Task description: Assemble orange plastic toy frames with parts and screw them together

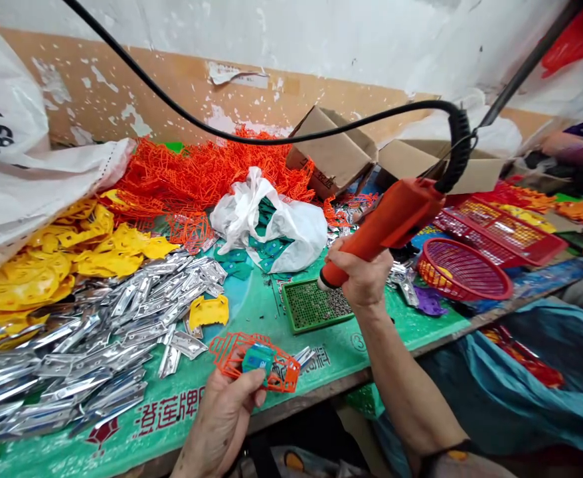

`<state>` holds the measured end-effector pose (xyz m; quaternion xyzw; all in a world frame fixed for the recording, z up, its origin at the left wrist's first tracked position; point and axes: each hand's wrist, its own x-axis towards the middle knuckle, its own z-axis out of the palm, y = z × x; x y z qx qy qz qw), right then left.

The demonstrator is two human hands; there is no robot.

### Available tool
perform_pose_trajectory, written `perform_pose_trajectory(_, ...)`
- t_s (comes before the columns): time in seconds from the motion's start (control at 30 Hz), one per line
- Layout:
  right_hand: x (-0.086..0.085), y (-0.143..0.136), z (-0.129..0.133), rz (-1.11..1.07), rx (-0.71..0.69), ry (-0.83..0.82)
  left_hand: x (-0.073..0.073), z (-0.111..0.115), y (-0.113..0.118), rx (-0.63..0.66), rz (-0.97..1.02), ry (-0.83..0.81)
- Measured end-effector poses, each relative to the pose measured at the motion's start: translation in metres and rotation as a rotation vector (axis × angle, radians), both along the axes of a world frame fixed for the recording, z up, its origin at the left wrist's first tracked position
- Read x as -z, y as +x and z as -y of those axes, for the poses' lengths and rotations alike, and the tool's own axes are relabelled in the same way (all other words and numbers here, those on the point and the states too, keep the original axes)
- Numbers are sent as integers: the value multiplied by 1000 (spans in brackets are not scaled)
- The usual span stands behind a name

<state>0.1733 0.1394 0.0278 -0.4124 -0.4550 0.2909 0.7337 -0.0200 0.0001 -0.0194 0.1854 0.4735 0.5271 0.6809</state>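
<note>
Near the table's front edge, my left hand (229,408) pinches an orange plastic lattice piece (284,373) with a small teal part (257,358) lying on it under the thumb. My right hand (364,272) is wrapped round a red electric screwdriver (388,222), whose white tip points down and left. Below that tip is a green tray (299,325) of small screws. The two hands are apart. Just beyond the orange piece lie a yellow part (209,311) and some shiny metal strips (186,344).
Piles of metal strips (97,358), yellow parts (37,265) and orange lattice pieces (196,169) cover the left and back. A white bag (301,232) holds teal parts. Cardboard boxes (336,153) and a red basket (463,269) stand rightward. A black cable (182,113) arches overhead.
</note>
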Motion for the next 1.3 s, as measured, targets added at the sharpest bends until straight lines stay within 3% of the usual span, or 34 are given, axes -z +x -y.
perform_pose_trajectory(0.23,2,0,-4,-9,-17,4,-4,0,-1,-4,-21,-60)
perform_pose_trajectory(0.77,4,-4,-2,-1,-13,4,-1,0,-1,24,12,-5)
perform_pose_trajectory(1.13,5,-4,-2,13,7,-9,-2,-2,0,-56,79,-69)
perform_pose_trajectory(1.3,-8,-1,0,-56,-9,18,-2,-4,0,-80,130,-56)
